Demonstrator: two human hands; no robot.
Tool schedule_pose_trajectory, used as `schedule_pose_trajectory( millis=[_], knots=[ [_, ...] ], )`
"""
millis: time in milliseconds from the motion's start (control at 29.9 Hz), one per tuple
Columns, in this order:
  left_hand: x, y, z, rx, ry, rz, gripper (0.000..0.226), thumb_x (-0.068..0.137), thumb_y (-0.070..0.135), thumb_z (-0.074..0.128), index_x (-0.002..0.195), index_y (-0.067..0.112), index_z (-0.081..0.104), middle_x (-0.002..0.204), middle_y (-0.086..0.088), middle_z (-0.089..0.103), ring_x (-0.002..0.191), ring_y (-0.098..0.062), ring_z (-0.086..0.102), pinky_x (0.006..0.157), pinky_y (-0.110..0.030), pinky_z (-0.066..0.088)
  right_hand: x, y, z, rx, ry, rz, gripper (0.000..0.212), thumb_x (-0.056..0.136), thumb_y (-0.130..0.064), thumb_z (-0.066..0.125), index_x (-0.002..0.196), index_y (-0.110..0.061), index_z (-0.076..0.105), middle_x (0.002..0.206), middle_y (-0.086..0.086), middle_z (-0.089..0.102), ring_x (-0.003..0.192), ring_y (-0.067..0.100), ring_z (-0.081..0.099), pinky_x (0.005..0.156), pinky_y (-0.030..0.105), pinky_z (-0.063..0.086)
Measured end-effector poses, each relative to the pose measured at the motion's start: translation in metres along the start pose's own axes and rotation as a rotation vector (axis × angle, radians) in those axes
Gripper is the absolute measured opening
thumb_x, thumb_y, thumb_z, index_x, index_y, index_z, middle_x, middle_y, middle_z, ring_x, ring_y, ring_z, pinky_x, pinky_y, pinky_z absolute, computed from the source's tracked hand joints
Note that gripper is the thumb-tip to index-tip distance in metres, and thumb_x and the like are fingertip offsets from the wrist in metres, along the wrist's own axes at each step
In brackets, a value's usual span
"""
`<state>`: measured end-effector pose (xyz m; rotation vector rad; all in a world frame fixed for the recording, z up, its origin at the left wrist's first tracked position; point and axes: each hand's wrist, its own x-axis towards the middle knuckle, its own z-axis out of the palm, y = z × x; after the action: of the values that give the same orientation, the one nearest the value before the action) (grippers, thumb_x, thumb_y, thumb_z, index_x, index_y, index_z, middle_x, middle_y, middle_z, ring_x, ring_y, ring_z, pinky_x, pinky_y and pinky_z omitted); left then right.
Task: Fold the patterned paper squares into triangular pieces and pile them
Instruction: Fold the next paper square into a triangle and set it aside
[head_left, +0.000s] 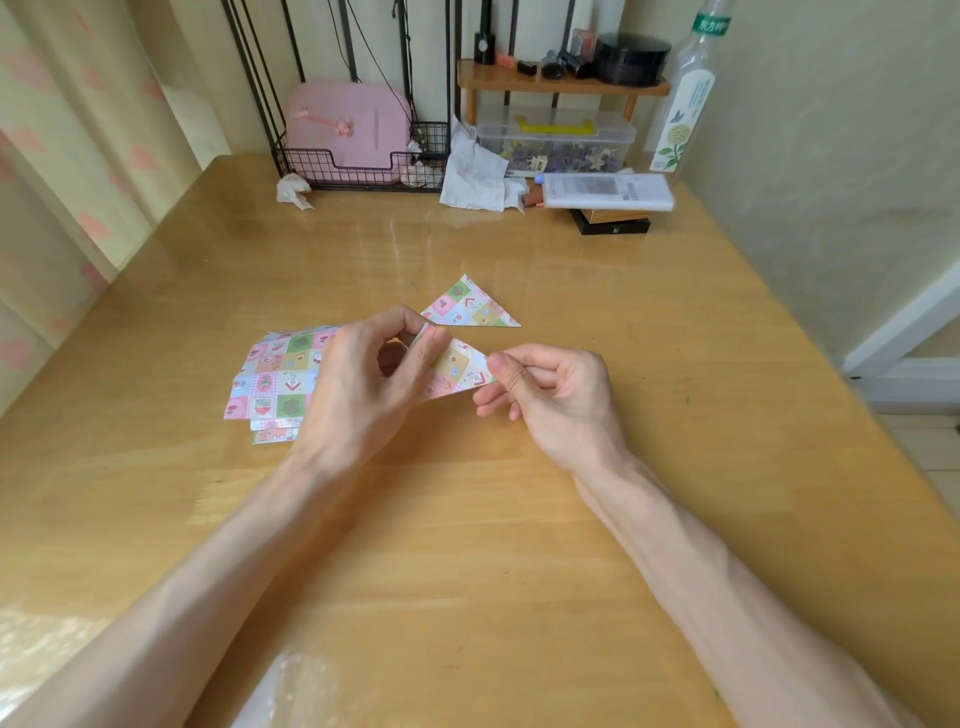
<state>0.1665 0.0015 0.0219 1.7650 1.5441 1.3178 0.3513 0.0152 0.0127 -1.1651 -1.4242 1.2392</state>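
Pale, glossy wooden surface (467, 519) set against a yellowish wall, with two bare forearms reaching in from the near edge. The left hand (358, 379) pinches one end of a partly folded patterned piece (460, 369), its fingers (436, 343) curled, thumb and forefinger pressed on the paper. The right hand (556, 400) pinches the opposite tip between thumb and forefinger, the other fingers curled under. The piece is held between the two hands, over the middle of the surface. A stack of patterned squares (275, 379) lies flat to the left, partly hidden behind the left hand. One finished triangle (470, 306) lies just beyond the hands, apart from the stack. Far back stand a wire basket (363, 171), a clear box (556, 140), a bottle (685, 104) and a crumpled tissue (293, 189)
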Motion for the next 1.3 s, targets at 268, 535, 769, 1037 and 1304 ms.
schedule_pose_trajectory(
  millis=[268,535,769,1037,1304],
  knots=[
    [0.002,-0.005,-0.006,0.019,-0.011,0.030,0.028,0.101,0.031,0.064,0.077,0.018,0.065,0.054,0.003,0.055,0.048,-0.009,0.043,0.048,-0.027,0.036,-0.003,-0.002,0.001,0.026,-0.130,-0.019,0.019,0.102,-0.019,0.062,0.100,-0.005,0.074,0.084,0.006,0.079,0.081,0.021,0.077,0.063,0.019,0.048],
    [0.000,-0.003,-0.006,0.012,-0.013,0.044,0.028,0.101,0.031,0.063,0.076,0.018,0.064,0.053,0.002,0.055,0.049,-0.016,0.044,0.048,-0.033,0.037,-0.007,-0.007,0.003,0.147,-0.135,0.050,0.019,0.095,-0.021,0.072,0.107,-0.007,0.074,0.089,0.008,0.079,0.084,0.023,0.077,0.065,0.021,0.050],
    [-0.004,0.002,-0.001,-0.005,-0.029,0.072,0.027,0.101,0.029,0.063,0.077,0.018,0.064,0.055,-0.002,0.053,0.050,-0.016,0.041,0.048,-0.029,0.033,-0.004,-0.007,-0.001,0.088,-0.094,0.055,0.016,0.087,-0.013,0.080,0.102,-0.007,0.077,0.083,0.009,0.079,0.074,0.021,0.076,0.069,0.022,0.054],
    [-0.005,0.002,-0.002,-0.005,-0.046,0.064,0.023,0.100,0.028,0.064,0.080,0.019,0.069,0.062,-0.004,0.066,0.058,-0.031,0.062,0.055,-0.044,0.050,-0.007,-0.007,0.000,0.097,-0.198,0.050,0.020,0.086,-0.018,0.083,0.100,-0.006,0.076,0.085,0.013,0.078,0.079,0.023,0.074,0.076,0.029,0.056],
    [-0.008,0.011,0.001,-0.139,-0.117,0.023,0.014,0.096,0.032,0.068,0.097,0.019,0.071,0.072,-0.002,0.071,0.057,-0.018,0.066,0.054,-0.027,0.050,-0.005,-0.009,-0.002,0.050,-0.075,0.045,0.018,0.081,-0.019,0.086,0.089,-0.005,0.077,0.075,0.010,0.076,0.064,0.017,0.069,0.067,0.024,0.053]
  ],
)
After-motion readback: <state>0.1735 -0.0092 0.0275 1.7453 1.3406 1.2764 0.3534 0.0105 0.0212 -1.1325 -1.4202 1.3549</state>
